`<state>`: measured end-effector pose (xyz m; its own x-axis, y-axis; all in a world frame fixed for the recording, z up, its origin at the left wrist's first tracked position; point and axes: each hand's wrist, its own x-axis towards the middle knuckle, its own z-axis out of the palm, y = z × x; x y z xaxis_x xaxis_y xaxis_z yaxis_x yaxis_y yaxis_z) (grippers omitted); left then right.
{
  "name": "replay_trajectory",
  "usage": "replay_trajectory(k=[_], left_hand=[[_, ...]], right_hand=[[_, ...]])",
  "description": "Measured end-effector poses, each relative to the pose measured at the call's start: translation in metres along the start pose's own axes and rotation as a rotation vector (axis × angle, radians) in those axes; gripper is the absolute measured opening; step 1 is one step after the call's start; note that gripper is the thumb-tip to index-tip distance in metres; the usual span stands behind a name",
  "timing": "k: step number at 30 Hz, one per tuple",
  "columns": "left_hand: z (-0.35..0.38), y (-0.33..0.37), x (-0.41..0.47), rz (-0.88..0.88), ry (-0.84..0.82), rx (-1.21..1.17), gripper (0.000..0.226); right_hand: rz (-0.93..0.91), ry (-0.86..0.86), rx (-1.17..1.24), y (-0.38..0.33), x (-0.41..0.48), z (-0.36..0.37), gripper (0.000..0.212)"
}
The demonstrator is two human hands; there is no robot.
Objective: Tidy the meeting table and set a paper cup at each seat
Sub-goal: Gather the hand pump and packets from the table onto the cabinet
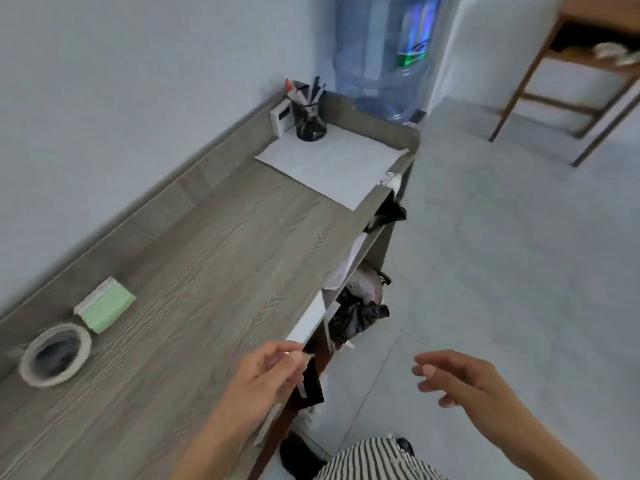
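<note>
Tabletop (194,258) of grey wood grain stretches along your left, carrying a tape roll (55,355), a green pack (107,306), a white sheet (332,161) and a pen pot (310,116). Your left hand (266,372) curls at its front edge, fingertips (294,356) pinched together; blur hides whether they hold anything. Your right hand (460,379) hangs loosely open above the floor (502,271).

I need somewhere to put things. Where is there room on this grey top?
The wide bare stretch of the grey top, between the green box and the white paper. It is crowded at the far corner by the pen pot, and on the shelves underneath.
</note>
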<state>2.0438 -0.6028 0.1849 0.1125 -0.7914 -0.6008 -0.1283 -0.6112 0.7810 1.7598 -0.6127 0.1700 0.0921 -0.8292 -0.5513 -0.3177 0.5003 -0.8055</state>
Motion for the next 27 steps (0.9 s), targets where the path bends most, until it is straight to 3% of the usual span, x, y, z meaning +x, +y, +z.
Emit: replay_trajectory(k=[15,20,27], left_hand=[[0.245,0.171,0.16,0.276,-0.265,0.24,0.02],[0.344,0.238,0.24,0.285,-0.369,0.283,0.018],[0.502,0.375,0.315,0.449,-0.58,0.439,0.015]], right_hand=[[0.126,0.678,0.356,0.081,0.005,-0.286,0.016],[0.176,0.823,0.442,0.076,0.047,-0.365,0.016],[0.123,1.017,0.571,0.047,0.076,-0.468,0.016]])
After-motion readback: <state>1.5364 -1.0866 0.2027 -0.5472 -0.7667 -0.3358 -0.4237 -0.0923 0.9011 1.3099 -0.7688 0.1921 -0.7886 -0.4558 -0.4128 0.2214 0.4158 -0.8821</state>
